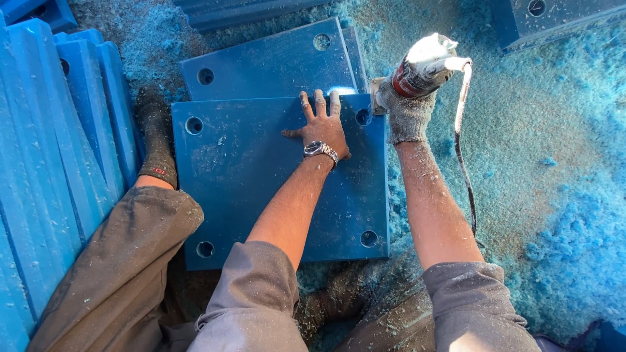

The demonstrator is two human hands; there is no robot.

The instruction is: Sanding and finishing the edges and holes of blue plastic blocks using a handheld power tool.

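Observation:
A thick blue square plate [248, 195] with a round hole near each corner lies flat in front of me. My left hand [322, 124], bare with a wristwatch, presses flat on its far edge, fingers spread. My right hand [405, 112], in a grey knit glove, grips a hand-held power tool [427, 64] with a white and red body at the plate's far right corner. The tool's cord [462, 150] hangs down past my right forearm. A second blue plate [274, 62] lies under and beyond the first.
Blue shavings [561, 215] cover the ground all around, thickest at right. A stack of blue slabs [52, 150] stands on edge at left. More blue pieces [554, 19] lie at the top right and top centre. My sock-clad foot [156, 143] rests beside the plate's left edge.

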